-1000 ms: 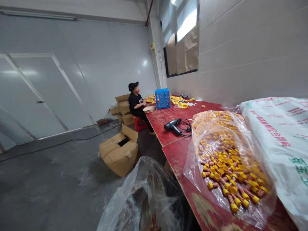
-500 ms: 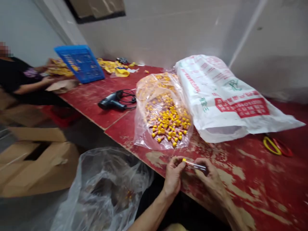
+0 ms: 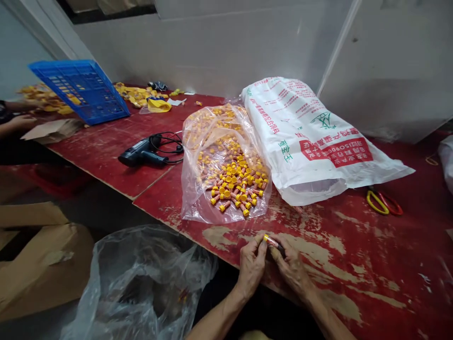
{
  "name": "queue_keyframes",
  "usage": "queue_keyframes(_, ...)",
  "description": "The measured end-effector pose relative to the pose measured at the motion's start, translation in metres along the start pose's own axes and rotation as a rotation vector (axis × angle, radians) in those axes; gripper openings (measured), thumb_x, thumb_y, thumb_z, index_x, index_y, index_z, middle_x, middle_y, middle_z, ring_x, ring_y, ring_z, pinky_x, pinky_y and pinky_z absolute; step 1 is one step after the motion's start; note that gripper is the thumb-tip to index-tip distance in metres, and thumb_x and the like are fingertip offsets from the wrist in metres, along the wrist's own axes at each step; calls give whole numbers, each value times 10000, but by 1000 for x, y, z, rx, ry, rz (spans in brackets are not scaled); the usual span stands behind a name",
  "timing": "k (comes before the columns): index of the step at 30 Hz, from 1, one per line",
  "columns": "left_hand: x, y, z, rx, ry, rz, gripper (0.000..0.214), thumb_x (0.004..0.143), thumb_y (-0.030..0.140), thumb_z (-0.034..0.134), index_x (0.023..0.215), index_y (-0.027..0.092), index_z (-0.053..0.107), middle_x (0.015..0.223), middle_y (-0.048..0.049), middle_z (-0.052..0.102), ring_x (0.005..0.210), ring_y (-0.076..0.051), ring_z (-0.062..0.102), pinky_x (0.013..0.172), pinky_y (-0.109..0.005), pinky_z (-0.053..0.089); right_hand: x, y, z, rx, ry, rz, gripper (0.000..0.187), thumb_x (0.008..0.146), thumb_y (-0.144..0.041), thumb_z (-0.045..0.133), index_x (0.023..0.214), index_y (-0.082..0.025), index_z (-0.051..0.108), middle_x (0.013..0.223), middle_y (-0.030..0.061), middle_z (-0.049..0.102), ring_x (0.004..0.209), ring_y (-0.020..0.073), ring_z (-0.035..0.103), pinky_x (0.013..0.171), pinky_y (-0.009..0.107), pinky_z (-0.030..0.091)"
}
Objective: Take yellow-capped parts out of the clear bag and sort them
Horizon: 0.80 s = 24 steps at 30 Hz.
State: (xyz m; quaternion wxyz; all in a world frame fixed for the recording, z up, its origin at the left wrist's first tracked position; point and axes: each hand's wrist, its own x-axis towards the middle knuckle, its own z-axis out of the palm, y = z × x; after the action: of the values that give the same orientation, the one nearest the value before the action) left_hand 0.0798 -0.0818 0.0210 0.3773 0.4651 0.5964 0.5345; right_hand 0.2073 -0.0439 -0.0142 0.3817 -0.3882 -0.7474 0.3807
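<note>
Both hands, the left hand [image 3: 252,264] and the right hand [image 3: 290,269], are closed together on one small yellow-capped tube [image 3: 270,241] at the table edge [image 3: 354,264], while many such pieces wait in the clear bag [image 3: 226,170] just beyond them, so much work seems left.

A worn red table [image 3: 371,264] is seen along a pale wall. On it, far left, a blue crate [image 3: 81,89] is propped; a black heat gun [image 3: 141,153] with coiled cord lies nearer. A printed white sack [image 3: 311,137] lies at the centre, with scissors [image 3: 384,202] to its right. Cardboard boxes [image 3: 35,264] are seen below at left.
</note>
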Motion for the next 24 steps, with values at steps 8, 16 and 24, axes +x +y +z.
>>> queue_keyframes(8, 83, -11, -27, 926, 392, 379, 304, 883, 377, 450, 965, 122, 591, 907, -133, 609, 864, -265, 581, 752, -367, 461, 42, 13, -19, -791, 187, -149, 237, 917, -184, 401, 1067, -177, 584, 917, 89, 614, 841, 241, 505, 760, 376, 386)
queue_keyframes(16, 98, -28, -41, 1158, 310, 455, 209, 893, 201, 382, 820, 153, 573, 822, -105, 586, 775, -240, 549, 695, -333, 435, 97, 37, -56, -742, 383, 1, 266, 924, -250, 364, 982, -158, 606, 939, 88, 634, 872, 191, 563, 769, 289, 433)
queue_keyframes(24, 80, -36, -50, 1089, 256, 550, 197, 847, 121, 445, 991, 161, 572, 944, -96, 605, 932, -250, 555, 809, -388, 482, 214, 40, -65, -878, 257, 15, 360, 852, -204, 447, 1183, -139, 575, 1137, 123, 622, 1119, 263, 511, 984, 389, 363)
